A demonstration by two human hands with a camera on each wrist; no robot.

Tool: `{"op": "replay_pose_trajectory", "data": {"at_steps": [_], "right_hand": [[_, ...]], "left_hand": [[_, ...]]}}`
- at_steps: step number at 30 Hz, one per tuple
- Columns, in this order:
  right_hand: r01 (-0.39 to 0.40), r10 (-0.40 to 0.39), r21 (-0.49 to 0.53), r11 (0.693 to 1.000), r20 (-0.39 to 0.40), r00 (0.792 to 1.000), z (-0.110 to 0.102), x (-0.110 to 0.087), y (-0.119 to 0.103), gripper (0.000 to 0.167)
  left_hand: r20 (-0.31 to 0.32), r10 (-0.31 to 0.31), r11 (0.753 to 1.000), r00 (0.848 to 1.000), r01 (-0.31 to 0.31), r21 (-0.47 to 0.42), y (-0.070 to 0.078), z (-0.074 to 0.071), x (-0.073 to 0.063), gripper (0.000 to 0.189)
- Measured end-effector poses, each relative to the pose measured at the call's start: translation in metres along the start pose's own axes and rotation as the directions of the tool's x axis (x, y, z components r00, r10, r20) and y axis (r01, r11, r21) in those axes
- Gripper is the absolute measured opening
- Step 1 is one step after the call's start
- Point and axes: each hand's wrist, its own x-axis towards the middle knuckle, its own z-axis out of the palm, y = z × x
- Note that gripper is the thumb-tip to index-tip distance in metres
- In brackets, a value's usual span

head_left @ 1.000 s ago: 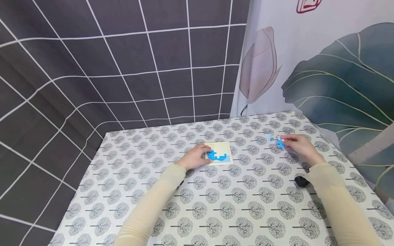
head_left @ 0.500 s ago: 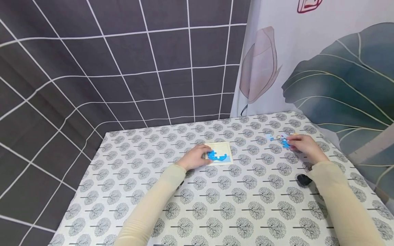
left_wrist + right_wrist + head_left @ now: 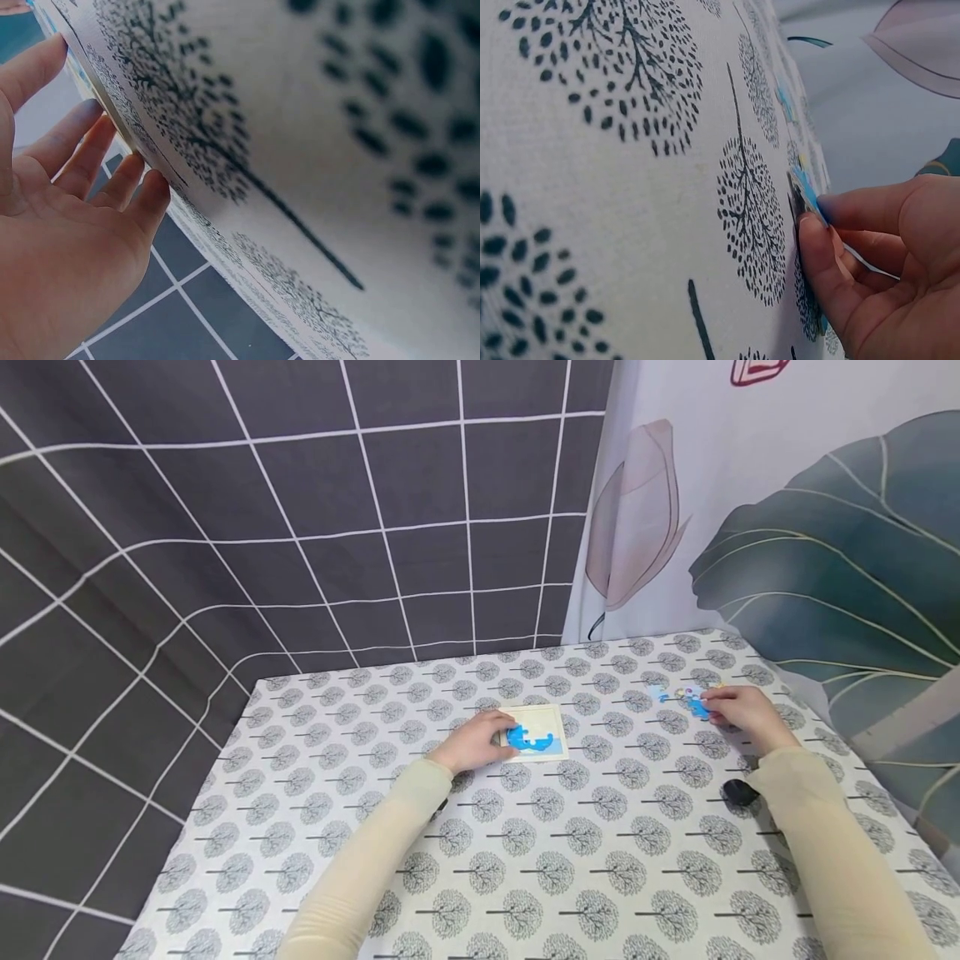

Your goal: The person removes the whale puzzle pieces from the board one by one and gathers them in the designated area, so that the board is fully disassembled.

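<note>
A cream puzzle tray (image 3: 545,718) lies on the table, with blue puzzle pieces (image 3: 536,744) fitted along its left and lower parts. My left hand (image 3: 471,743) rests at the tray's left end, thumb below and fingers above. In the left wrist view the fingers (image 3: 124,180) are spread and gently bent, their tips right at the tray's edge. Off to the right, my right hand (image 3: 742,714) pinches a blue puzzle piece (image 3: 810,191) between thumb and forefinger, close over the cloth. The hand covers part of that piece.
Several loose puzzle pieces (image 3: 662,693), blue, pale and yellow, lie just beyond the right hand. A black rounded object (image 3: 738,792) sits beside the right sleeve. A dark gridded curtain (image 3: 375,527) and a flowered curtain (image 3: 637,527) border the tree-print tablecloth (image 3: 577,835).
The right hand has shifted slightly right with the blue puzzle piece, mostly in the first half second. The left hand has stayed at the tray's left end.
</note>
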Motion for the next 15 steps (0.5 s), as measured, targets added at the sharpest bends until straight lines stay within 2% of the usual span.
{"op": "replay_pose_trajectory", "data": {"at_steps": [9,15], "right_hand": [[0.021,-0.022,-0.016,1.0,-0.025,0.999,-0.0004,-0.0003,-0.0011,0.043],[0.018,-0.021,-0.065,0.998,-0.045,0.999,-0.0003,-0.0015,-0.0008,0.042]], "left_hand": [[0.011,-0.002,1.0,1.0,0.002,0.009,0.0017,-0.0012,-0.0012,0.061],[0.004,-0.005,1.0,1.0,0.005,0.007,0.0026,-0.0018,-0.0013,0.061]]}}
